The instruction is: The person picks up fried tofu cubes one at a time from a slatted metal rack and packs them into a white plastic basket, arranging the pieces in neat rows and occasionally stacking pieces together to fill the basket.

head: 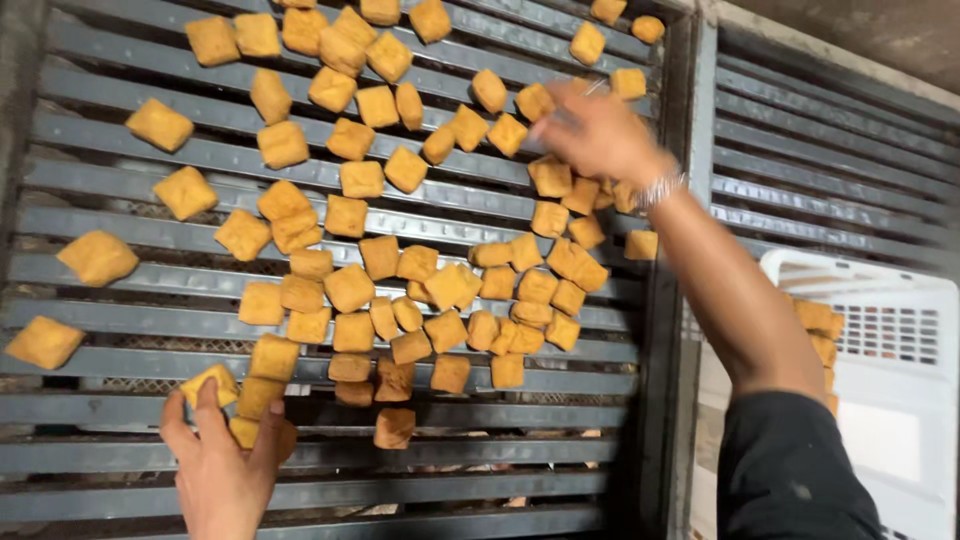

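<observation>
Golden-brown fried tofu cubes (400, 270) scattered flat across grey slatted metal rack (120, 415).

Two bare hands and one long forearm enter the view from below, neither hand gloved. The right hand (595, 130) is blurred at the fingers, and just below it the wrist carries a thin, pale, metallic-looking bracelet (660, 188) of small links or beads. Farther down from that hand, past the bare forearm, a dark, near-black sleeve (790, 470) is pushed up toward the elbow, its cloth plain with a few faint light specks; the left hand (222, 470) shows no ring, band or cuff.
</observation>
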